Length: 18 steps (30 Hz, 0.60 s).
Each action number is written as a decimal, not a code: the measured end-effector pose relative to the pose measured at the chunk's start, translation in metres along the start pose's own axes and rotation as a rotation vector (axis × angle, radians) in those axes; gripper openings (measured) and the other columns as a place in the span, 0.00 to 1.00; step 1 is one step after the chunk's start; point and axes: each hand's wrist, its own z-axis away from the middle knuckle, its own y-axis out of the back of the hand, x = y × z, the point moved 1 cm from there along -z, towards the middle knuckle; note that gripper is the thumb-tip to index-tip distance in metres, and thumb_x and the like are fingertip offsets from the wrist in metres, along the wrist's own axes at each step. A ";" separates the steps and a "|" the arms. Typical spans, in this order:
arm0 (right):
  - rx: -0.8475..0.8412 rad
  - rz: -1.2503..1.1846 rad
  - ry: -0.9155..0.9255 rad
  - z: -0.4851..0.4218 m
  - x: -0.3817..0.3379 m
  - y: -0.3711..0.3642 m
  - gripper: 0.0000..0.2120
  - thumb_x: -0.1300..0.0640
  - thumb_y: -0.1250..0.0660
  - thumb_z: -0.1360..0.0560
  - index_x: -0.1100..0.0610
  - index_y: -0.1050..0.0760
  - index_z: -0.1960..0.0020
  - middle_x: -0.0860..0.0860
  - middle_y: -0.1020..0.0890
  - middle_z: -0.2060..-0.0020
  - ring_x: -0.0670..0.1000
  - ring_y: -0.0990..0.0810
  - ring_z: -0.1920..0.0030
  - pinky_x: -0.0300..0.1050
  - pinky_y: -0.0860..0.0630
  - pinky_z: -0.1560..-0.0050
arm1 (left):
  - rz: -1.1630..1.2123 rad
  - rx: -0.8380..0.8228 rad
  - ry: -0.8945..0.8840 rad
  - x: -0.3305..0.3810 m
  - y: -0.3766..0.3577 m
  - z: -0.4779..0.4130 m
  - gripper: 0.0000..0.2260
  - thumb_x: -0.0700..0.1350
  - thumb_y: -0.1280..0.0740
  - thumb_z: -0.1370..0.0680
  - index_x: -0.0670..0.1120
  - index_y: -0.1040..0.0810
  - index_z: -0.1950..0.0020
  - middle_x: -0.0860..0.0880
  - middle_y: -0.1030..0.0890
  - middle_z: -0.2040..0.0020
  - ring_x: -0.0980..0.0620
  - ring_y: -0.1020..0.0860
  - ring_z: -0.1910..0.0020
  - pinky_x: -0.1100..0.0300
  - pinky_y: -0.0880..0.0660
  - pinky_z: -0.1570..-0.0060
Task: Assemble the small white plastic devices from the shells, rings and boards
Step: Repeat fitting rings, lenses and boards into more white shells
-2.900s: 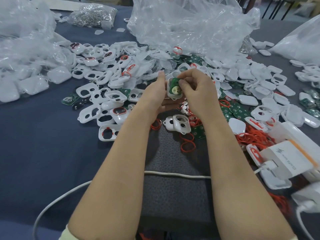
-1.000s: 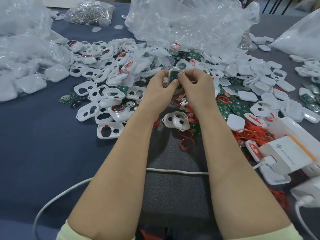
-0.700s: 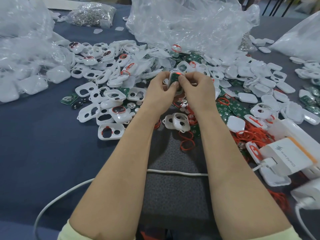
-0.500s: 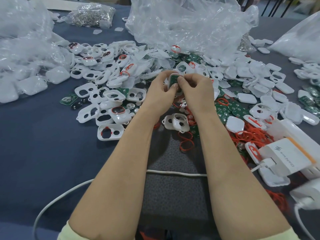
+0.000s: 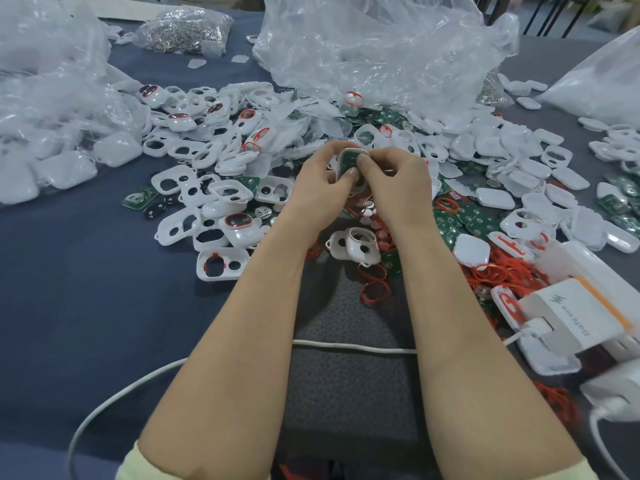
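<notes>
Both hands meet at the table's middle around one small white shell (image 5: pixel 349 158) with a green board inside it. My left hand (image 5: pixel 318 188) grips the shell from the left, its thumb on the board. My right hand (image 5: pixel 394 183) pinches it from the right, thumb pressed on the board beside the left thumb. Below the hands lie two loose white shells (image 5: pixel 360 245) and red rings (image 5: pixel 375 289). Green boards (image 5: pixel 460 220) lie to the right.
Heaps of white shells (image 5: pixel 214 188) spread left and right on the blue cloth. Crumpled clear plastic bags (image 5: pixel 381 46) stand at the back and left. A white charger box (image 5: pixel 575 317) sits at the right. A white cable (image 5: pixel 353 347) crosses under my forearms.
The shell was held open toward me with the board showing; since then both thumbs have closed over the board and the hands have stayed nearly in place.
</notes>
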 end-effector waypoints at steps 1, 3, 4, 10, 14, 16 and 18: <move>-0.003 -0.005 0.000 0.000 0.000 0.000 0.06 0.57 0.33 0.24 0.57 0.18 0.51 0.49 0.18 0.60 0.45 0.21 0.59 0.35 0.25 0.57 | -0.009 0.006 -0.014 0.000 0.000 0.000 0.12 0.33 0.39 0.21 0.50 0.26 0.46 0.38 0.18 0.55 0.48 0.18 0.60 0.53 0.19 0.53; -0.003 -0.005 -0.009 0.000 0.000 0.001 0.05 0.56 0.33 0.24 0.56 0.18 0.53 0.49 0.18 0.61 0.45 0.21 0.60 0.38 0.25 0.56 | -0.031 0.011 -0.029 0.000 0.001 0.000 0.13 0.32 0.39 0.21 0.52 0.26 0.48 0.41 0.19 0.57 0.50 0.19 0.62 0.55 0.20 0.54; -0.002 -0.004 -0.017 0.000 0.000 0.001 0.05 0.56 0.32 0.24 0.56 0.18 0.53 0.49 0.18 0.62 0.46 0.21 0.60 0.39 0.24 0.55 | -0.041 0.010 -0.031 0.000 0.000 -0.001 0.14 0.32 0.39 0.21 0.53 0.27 0.49 0.42 0.19 0.57 0.50 0.19 0.61 0.54 0.20 0.53; 0.006 -0.021 -0.044 -0.001 0.000 0.001 0.07 0.56 0.33 0.24 0.56 0.18 0.51 0.49 0.17 0.60 0.46 0.20 0.59 0.42 0.23 0.53 | 0.009 -0.017 -0.003 -0.002 -0.002 -0.002 0.12 0.34 0.39 0.20 0.49 0.26 0.44 0.36 0.18 0.52 0.44 0.17 0.56 0.49 0.19 0.48; -0.008 -0.029 -0.039 0.001 -0.001 0.000 0.06 0.56 0.33 0.24 0.56 0.18 0.52 0.48 0.18 0.62 0.46 0.20 0.60 0.41 0.22 0.54 | -0.004 0.017 -0.023 -0.002 0.000 -0.003 0.13 0.33 0.40 0.21 0.51 0.26 0.47 0.42 0.18 0.58 0.49 0.18 0.62 0.52 0.18 0.53; -0.014 -0.035 -0.036 0.002 -0.002 -0.002 0.07 0.57 0.33 0.24 0.58 0.18 0.51 0.50 0.17 0.61 0.48 0.19 0.59 0.42 0.22 0.53 | 0.000 0.026 -0.005 -0.002 0.000 -0.002 0.14 0.33 0.39 0.21 0.53 0.26 0.49 0.43 0.18 0.58 0.50 0.18 0.63 0.54 0.18 0.54; -0.022 -0.044 -0.032 0.003 -0.003 -0.003 0.08 0.56 0.34 0.23 0.58 0.18 0.50 0.51 0.17 0.59 0.48 0.19 0.57 0.40 0.23 0.53 | 0.032 0.068 0.031 -0.002 -0.001 -0.003 0.12 0.34 0.38 0.21 0.50 0.26 0.47 0.41 0.18 0.54 0.48 0.17 0.59 0.53 0.18 0.53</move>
